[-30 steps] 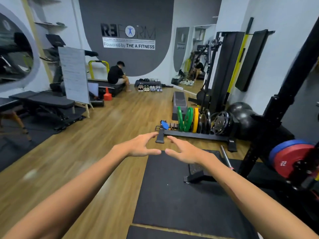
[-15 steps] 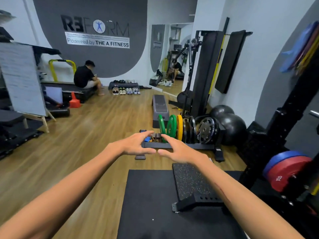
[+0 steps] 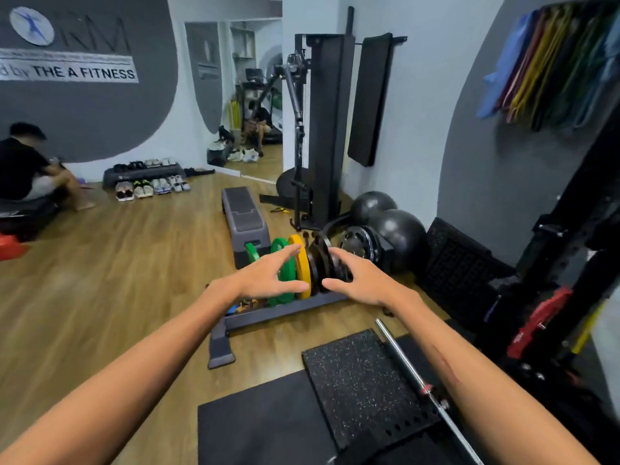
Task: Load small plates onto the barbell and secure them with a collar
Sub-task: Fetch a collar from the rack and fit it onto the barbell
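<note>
A floor rack [image 3: 285, 312] holds upright plates: two green plates [image 3: 283, 283], a yellow plate [image 3: 302, 263] and small black plates [image 3: 320, 260]. My left hand [image 3: 265, 276] is stretched out in front of the green plates, fingers apart, holding nothing. My right hand [image 3: 359, 280] reaches beside the black plates, fingers spread, empty. The silver barbell sleeve [image 3: 402, 357] lies on the floor at the lower right, past a speckled mat block [image 3: 362, 380]. A red plate [image 3: 536, 320] sits on the bar in the black rack at the right.
A grey step platform [image 3: 243, 223] stands behind the plate rack. Black exercise balls [image 3: 399, 233] and a cable machine [image 3: 318, 129] line the right wall. Resistance bands [image 3: 553, 62] hang above. A seated person [image 3: 27, 169] is at the far left. Wooden floor stretches left.
The view has closed in on the plate rack and turned right. Both hands have moved forward to the plates, with fingers spread wider.
</note>
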